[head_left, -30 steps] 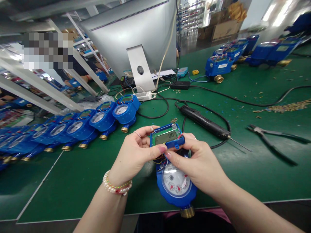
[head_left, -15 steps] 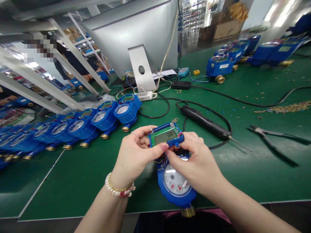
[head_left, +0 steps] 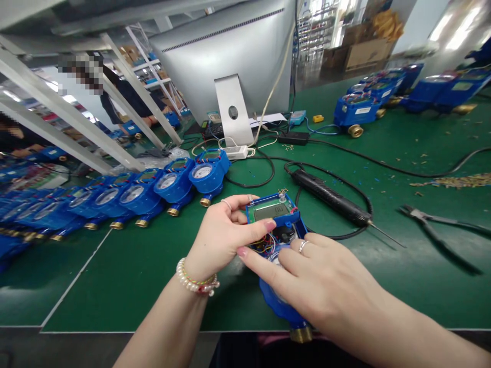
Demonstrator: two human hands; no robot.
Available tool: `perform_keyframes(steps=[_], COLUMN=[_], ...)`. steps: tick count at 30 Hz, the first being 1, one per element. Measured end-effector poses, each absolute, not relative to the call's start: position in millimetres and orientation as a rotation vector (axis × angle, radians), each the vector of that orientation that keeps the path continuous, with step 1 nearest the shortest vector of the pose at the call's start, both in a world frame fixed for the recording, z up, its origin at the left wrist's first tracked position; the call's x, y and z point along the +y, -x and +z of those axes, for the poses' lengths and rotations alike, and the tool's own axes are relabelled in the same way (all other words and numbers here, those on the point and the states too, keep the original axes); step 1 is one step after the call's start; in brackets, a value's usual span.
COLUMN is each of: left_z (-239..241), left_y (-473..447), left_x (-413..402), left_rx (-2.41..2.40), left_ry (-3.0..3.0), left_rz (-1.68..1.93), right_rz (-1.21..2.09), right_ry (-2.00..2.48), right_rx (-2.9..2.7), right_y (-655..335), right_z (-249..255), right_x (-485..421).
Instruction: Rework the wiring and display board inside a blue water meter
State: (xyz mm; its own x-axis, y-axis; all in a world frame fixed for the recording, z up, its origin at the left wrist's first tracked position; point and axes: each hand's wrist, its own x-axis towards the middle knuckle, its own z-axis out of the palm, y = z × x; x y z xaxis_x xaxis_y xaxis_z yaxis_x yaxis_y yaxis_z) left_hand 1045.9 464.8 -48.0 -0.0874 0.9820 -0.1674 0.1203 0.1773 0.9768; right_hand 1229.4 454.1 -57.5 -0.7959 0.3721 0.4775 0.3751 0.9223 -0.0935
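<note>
A blue water meter [head_left: 282, 304] with a brass end stands on the green bench in front of me. Its display module [head_left: 272, 208], a green circuit board with an LCD in a blue frame, is tilted up above the housing. My left hand [head_left: 226, 230] grips this module by its left side, thumb across the front edge. Below it, coloured wires [head_left: 268, 243] show inside the open housing. My right hand [head_left: 310, 276] spans the meter and covers most of its dial. One digit reaches left near my left thumb's base; the other fingers curl over the housing.
A black electric screwdriver [head_left: 330, 197] with its cable lies behind the meter, and pliers [head_left: 433, 225] lie to the right. Several blue meters [head_left: 174, 181] line the left; others [head_left: 356, 110] stand far right. A monitor [head_left: 230, 56] rises behind. Co-workers [head_left: 126, 97] are at the back left.
My right hand has let go of the display module and moved down over the meter's dial. My left hand still holds the module. The whole view has shifted slightly.
</note>
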Motion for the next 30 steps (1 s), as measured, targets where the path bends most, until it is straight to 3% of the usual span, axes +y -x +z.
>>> perform_keyframes(steps=[23, 26, 30], left_z=[-52, -53, -54], left_y=[-1042, -1045, -1049], left_x=[466, 465, 463], left_rx=[1.531, 1.532, 1.465], left_ry=[-1.252, -1.245, -1.175], left_rz=[1.054, 1.085, 1.158], right_rz=[-0.150, 0.010, 0.568], right_ry=[0.569, 0.650, 0.907], right_rx=[-2.681, -2.587, -2.317], right_y=[-1236, -1238, -1234], right_z=[-59, -65, -76], right_x=[482, 483, 480])
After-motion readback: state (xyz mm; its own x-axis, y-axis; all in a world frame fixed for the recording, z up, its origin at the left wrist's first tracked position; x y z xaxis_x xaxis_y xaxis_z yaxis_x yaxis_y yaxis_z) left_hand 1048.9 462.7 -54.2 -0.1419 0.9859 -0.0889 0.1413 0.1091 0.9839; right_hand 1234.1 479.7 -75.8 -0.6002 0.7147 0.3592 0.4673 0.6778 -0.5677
